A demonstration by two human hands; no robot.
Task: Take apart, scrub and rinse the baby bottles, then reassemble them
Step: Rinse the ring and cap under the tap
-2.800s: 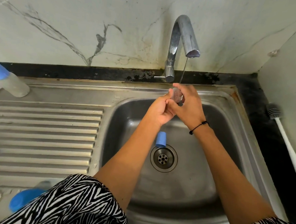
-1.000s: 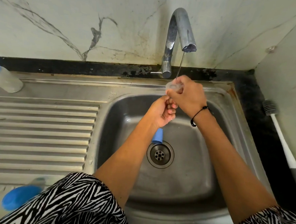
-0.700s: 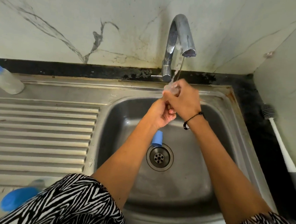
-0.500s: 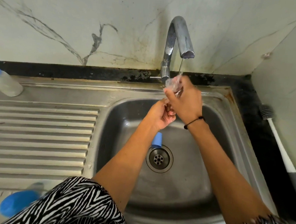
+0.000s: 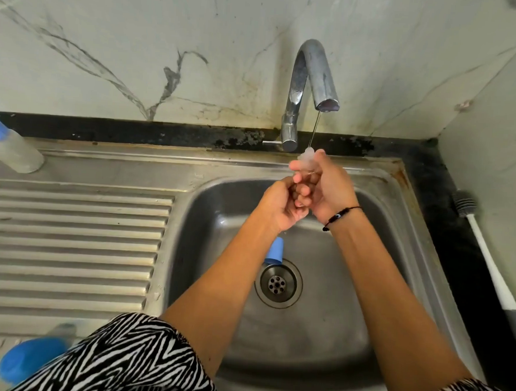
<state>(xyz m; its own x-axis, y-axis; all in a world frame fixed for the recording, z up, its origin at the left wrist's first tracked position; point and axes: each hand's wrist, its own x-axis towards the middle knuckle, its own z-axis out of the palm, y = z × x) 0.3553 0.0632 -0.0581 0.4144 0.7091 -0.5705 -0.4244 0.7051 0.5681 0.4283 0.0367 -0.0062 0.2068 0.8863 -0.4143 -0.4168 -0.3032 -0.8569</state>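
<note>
A small clear silicone bottle teat [image 5: 307,159] sits under the thin stream of water, far in the scene, just above the far rim of the stainless steel sink [image 5: 317,335]. The right hand [image 5: 329,190] pinches it at the fingertips, thumb and fingers curled round its base. The left hand [image 5: 280,205] is loosely curled just beside and touching the right; whether it holds anything I cannot tell.

Below the hands a small pale blue plastic cap [image 5: 274,251] lies in the basin, touching the round metal drain [image 5: 278,284]. The water falls from a curved chrome tap [image 5: 310,77] set against the marbled wall.

On the ribbed draining board to the left lies a clear baby bottle with a blue top [image 5: 9,147], far left. At the near left edge lies another blue-topped piece [image 5: 29,359], partly blurred. Along the right counter lies a white-handled bottle brush with a grey head [image 5: 485,254].

The likely step is rinsing the teat. The risk: the wet, slippery teat may slip from the pinch and drop into the basin, onto the drain beside the cap. Rinsing could stay incomplete inside, since the stream is so thin.

No brands, labels or readable writing are visible on any item
</note>
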